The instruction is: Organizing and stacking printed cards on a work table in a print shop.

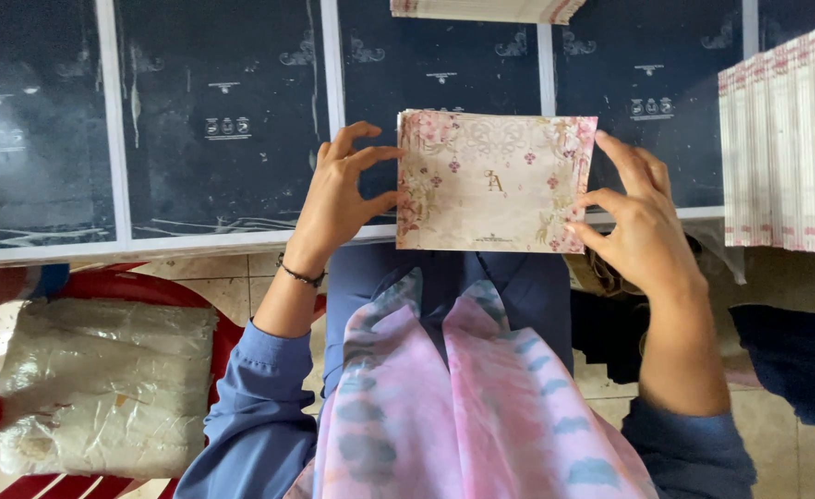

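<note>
I hold a cream card with pink floral print upright in front of me, just above the edge of a dark tabletop. My left hand pinches its left edge between thumb and fingers. My right hand grips the right edge with its fingertips. The card looks like a thin stack, its layered edges showing at the top. A black bracelet sits on my left wrist. My blue sleeves and a pink and blue scarf fill the lower view.
A tall stack of similar white and pink cards stands at the right on the table. Another stack shows at the top edge. A plastic-wrapped bundle rests on a red chair at lower left.
</note>
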